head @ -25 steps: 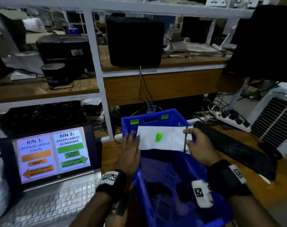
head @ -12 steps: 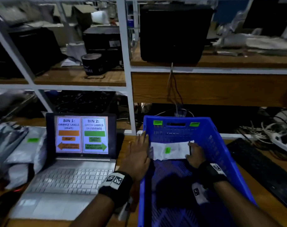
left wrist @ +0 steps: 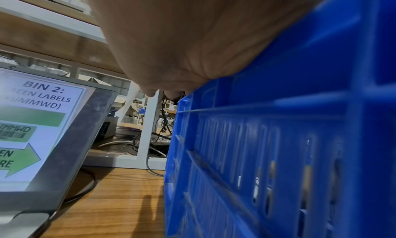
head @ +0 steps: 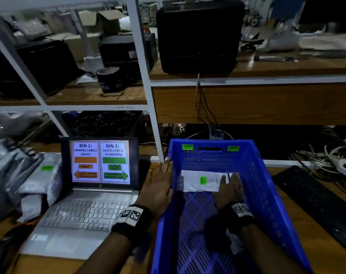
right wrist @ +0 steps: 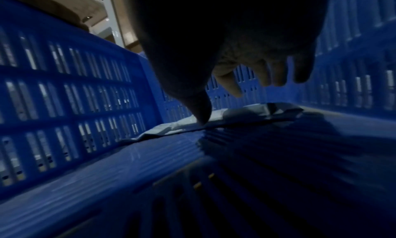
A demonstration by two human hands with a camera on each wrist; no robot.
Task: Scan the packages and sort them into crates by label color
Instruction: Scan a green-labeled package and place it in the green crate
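Head view: the blue crate [head: 263, 186] stands on the worktop [head: 314, 230] just right of the laptop [head: 85, 194], whose screen assigns green labels to bin 2, with an arrow pointing toward the crate. The white package [head: 197, 181], green label [head: 203, 180] upward, now lies flat on the crate floor near the far wall; half a second ago it was a little above the floor, and a second ago it was held up at rim height. The right hand [head: 228, 191] is inside the crate, over the package's right end. The left hand [head: 158, 186] lies flat, fingers straight, along the crate's left rim. More grey packages [head: 30, 175] are piled left of the laptop.

Left wrist view: the palm of the left hand [left wrist: 193, 38] rests against the top of the crate's outer wall [left wrist: 278, 148], gripping nothing.

Right wrist view: the right hand [right wrist: 246, 63] hovers above the package [right wrist: 235, 116]; the thumb tip touches its near edge, while the fingers [right wrist: 276, 75] hang loose and clear of it, so the grip appears released.

Assessment: this green-labelled package looks delivered to the correct crate. The remaining pile left of the laptop still needs scanning and sorting.
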